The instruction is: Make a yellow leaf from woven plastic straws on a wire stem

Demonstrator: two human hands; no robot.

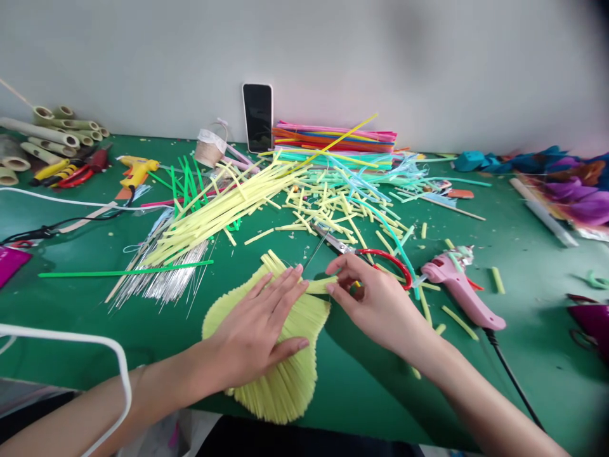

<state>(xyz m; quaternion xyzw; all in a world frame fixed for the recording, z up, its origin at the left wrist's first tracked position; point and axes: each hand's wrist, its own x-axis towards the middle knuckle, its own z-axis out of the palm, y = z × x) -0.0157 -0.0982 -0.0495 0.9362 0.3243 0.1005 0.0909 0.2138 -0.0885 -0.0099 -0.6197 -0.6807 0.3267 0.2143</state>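
Yellow ribbed piece near side, centre, looks mostly built, far edge seemingly unfinished; left hand flat on it, not gripping; right hand pinching short yellow strip; long yellow stems lie unused beyond

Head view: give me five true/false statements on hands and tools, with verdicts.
1. The left hand rests on the pleated yellow piece. True.
2. The right hand holds the scissors. False: it pinches a yellow strip; the scissors lie on the green table.
3. The pink glue gun lies to the right of the scissors. True.
4. The phone lies face down. False: it stands upright near the wall, screen showing.
5. The yellow glue gun is left of the phone. True.
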